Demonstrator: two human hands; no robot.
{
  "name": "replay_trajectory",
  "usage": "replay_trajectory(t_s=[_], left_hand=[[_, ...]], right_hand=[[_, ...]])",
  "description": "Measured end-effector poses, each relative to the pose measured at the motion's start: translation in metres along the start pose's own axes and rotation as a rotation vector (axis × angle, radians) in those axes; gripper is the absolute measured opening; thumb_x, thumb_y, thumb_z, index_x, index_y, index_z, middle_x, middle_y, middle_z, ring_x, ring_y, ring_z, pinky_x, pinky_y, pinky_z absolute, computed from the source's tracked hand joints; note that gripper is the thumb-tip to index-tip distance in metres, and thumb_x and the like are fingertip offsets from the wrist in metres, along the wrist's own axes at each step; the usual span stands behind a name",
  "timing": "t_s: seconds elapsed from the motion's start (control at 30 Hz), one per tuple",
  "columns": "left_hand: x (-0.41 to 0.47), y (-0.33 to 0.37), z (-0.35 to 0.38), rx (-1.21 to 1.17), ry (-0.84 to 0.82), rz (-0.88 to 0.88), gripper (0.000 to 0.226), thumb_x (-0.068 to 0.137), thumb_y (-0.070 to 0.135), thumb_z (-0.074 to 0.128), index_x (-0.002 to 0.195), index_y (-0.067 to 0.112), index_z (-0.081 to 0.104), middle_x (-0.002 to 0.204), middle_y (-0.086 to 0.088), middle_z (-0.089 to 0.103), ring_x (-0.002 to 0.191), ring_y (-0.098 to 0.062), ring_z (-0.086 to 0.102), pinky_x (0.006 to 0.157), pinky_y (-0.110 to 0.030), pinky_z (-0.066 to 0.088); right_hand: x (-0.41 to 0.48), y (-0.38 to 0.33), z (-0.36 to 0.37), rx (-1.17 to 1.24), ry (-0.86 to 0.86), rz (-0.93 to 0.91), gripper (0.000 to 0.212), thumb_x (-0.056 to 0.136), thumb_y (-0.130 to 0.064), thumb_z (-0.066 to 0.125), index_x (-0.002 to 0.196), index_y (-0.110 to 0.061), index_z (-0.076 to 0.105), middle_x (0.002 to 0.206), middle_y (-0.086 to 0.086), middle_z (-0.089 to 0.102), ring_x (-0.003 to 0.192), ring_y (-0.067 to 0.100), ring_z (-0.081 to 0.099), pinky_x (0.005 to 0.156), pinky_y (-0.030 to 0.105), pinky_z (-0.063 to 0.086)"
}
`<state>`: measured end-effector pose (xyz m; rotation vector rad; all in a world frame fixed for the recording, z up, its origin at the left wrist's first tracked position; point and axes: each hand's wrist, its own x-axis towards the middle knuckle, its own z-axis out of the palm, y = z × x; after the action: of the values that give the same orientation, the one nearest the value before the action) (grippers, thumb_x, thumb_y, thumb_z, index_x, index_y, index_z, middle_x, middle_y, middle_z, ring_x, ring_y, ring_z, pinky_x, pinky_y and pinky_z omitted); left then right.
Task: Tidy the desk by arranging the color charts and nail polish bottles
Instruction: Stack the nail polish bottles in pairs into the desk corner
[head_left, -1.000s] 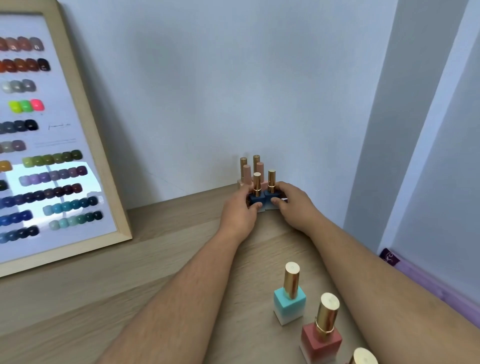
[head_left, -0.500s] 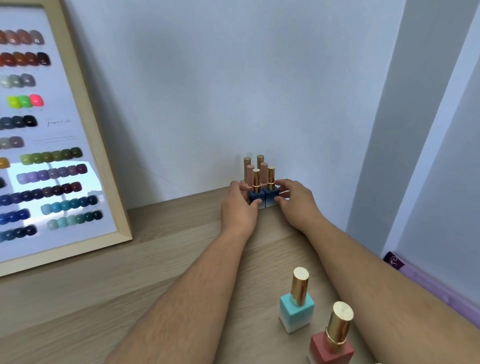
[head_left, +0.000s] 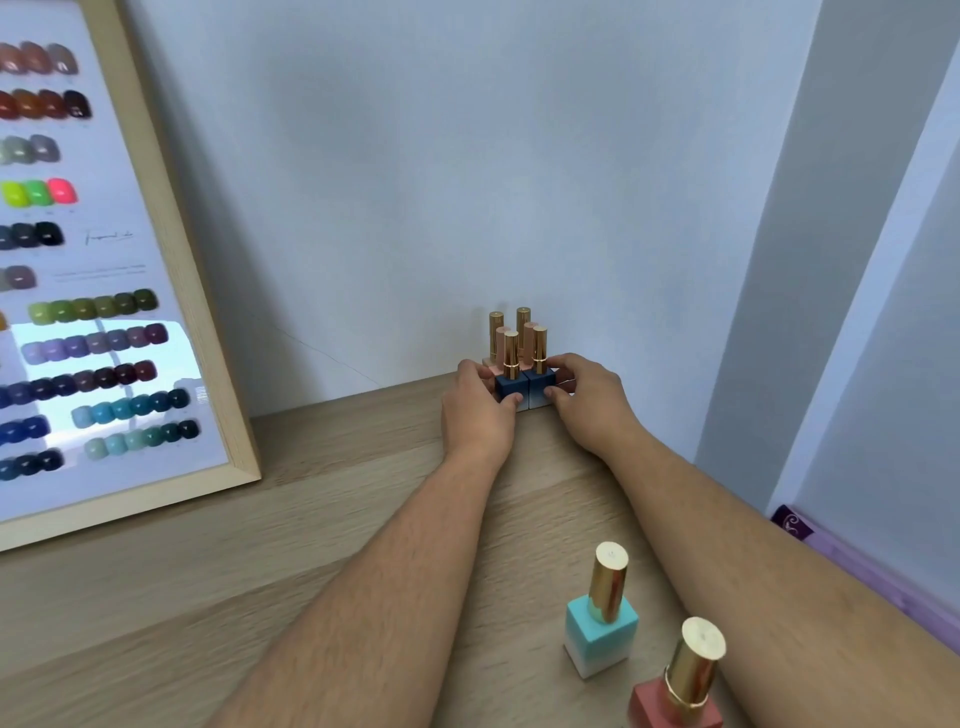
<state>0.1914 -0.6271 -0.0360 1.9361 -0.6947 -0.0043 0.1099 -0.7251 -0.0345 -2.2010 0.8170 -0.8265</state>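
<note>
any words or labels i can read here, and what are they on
Nothing reads clearly.
color chart: a cursive line beside the dark swatches, too blurred to read.
Same chart: faint small print below it, too small to read.
purple item at the right edge: a pale swirl sign, no letters.
nail polish bottles: no label shows.

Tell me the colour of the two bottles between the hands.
Dark blue bottles, gold caps; head view shows them best.

Wooden desk (head_left: 311, 571), nail polish bottles (head_left: 600, 631), framed chart (head_left: 104, 312)
</note>
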Motion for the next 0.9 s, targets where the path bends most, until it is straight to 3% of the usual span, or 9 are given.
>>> replay_trajectory(t_s=[0.4,0.9], left_hand=[[0.010,0.001,0.003,0.003,0.006,-0.012,0.033,0.080,0.019,0.070,0.106,0.012,0.050,0.105,-0.006,0.063,0.094,-0.022,0.060,0.077,-0.030,0.045],[0.014,-0.001,0.001,0.006,0.017,-0.036,0.036,0.080,0.022,0.071,0.108,0.014,0.050,0.102,-0.003,0.059,0.092,-0.018,0.057,0.076,-0.028,0.045]], right_hand=[[0.012,0.001,0.007,0.026,0.011,0.006,0.034,0.088,-0.008,0.057,0.121,-0.016,0.056,0.118,0.008,0.062,0.089,0.012,0.052,0.082,0.019,0.036],[0.008,0.000,0.007,0.035,0.029,0.005,0.036,0.090,-0.011,0.054,0.126,-0.016,0.053,0.121,0.006,0.061,0.093,0.009,0.052,0.083,0.019,0.038]])
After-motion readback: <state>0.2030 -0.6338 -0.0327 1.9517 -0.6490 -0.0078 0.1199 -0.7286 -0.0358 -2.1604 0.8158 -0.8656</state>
